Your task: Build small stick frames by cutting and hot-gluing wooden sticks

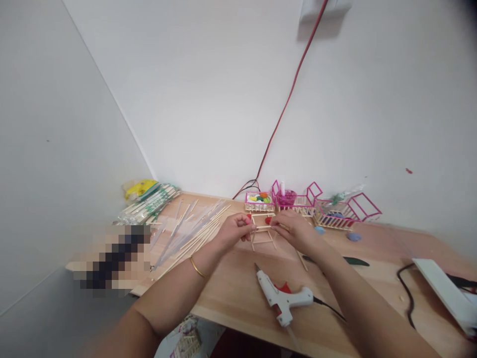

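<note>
Right now, your left hand [235, 229] has thumb and forefinger pinched on the left side of the little stick frame [264, 229], and your right hand [295, 230] pinches its right side at the upper edge; whether a separate piece sits between those right fingertips is too small to tell. The step in hand looks like steadying the frame and adjusting one of its joints. The next move, I'd judge, calls for a light, even grip from both hands, so that the thin corners don't twist.

The frame is between your hands, above the table [227, 293]; you can't tell whether its lower corners touch the wood. It is a hollow, box-like shape of pale, bare sticks, slightly skewed to your view, without coloured trim.

Going outward from it, the glue gun [285, 301] lies on its side at five o'clock, free of both hands, nozzle towards eleven. Loose sticks [203, 229] fan out at nine o'clock, with bagged sticks [154, 203] beyond at ten. A pink-rimmed tray [260, 208] of coloured pieces sits at twelve, a pink-edged basket [333, 219] at two to three, and a blue stone [354, 236] at three.
</note>
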A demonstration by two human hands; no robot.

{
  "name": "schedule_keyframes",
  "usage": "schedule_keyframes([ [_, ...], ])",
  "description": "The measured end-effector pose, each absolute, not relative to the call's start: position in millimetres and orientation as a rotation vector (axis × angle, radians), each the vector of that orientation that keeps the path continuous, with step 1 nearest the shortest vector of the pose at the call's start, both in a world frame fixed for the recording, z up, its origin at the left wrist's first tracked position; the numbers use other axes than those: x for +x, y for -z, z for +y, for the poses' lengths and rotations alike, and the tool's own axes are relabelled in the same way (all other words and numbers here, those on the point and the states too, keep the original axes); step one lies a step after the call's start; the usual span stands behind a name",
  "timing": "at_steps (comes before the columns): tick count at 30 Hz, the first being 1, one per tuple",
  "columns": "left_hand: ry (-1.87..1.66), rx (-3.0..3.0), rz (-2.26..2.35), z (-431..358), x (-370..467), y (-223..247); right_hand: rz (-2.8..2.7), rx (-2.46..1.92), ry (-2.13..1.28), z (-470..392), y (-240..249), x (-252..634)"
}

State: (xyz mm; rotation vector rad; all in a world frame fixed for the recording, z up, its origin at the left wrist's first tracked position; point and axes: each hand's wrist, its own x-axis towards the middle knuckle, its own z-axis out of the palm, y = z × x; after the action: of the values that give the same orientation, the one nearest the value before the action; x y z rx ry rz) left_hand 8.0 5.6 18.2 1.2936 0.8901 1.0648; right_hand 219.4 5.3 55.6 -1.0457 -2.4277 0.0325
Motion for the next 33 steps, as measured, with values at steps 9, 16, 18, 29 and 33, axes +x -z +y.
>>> schedule_keyframes([
  [9,-1.089,1.237,0.844,8,10,-11,-2.389,-1.007,-0.101,5,-54,219],
  [16,-1.085,1.227,0.829,10,10,-11,-2.345,-1.01,-0.188,2,-56,219],
  [18,-1.077,1.234,0.841,10,10,-11,-2.307,-0.998,-0.237,1,-55,221],
  [29,-1.083,1.251,0.84,10,10,-10,-2.234,-1.042,-0.345,0,-47,234],
  [33,-1.084,1.227,0.847,11,10,-12,-2.185,-1.034,-0.234,-4,-50,235],
])
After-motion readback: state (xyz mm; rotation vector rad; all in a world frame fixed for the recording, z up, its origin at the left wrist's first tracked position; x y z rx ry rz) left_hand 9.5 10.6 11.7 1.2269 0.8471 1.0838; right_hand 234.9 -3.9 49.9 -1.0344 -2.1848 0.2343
